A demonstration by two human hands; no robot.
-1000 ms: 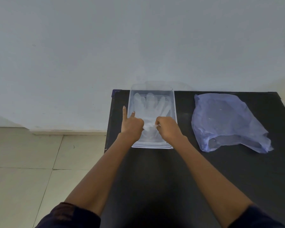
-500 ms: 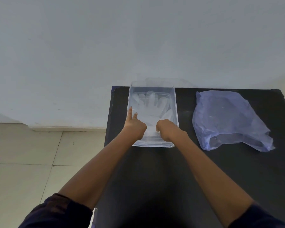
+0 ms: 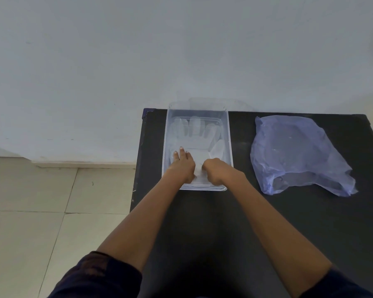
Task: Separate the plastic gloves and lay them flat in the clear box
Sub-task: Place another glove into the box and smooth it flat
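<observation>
The left hand (image 3: 182, 166), whose forefinger was raised a second ago, is now laid flat with fingers spread on the cuff end of the plastic glove (image 3: 195, 139) inside the clear box (image 3: 229, 147); smoothing appears nearly done. The right hand (image 3: 214, 171) is curled into a loose fist on the cuff; whether plastic is pinched cannot be told. How many gloves are stacked there is unclear. The purple plastic bag (image 3: 297, 153) lies well apart to the right, its contents obscured.
</observation>
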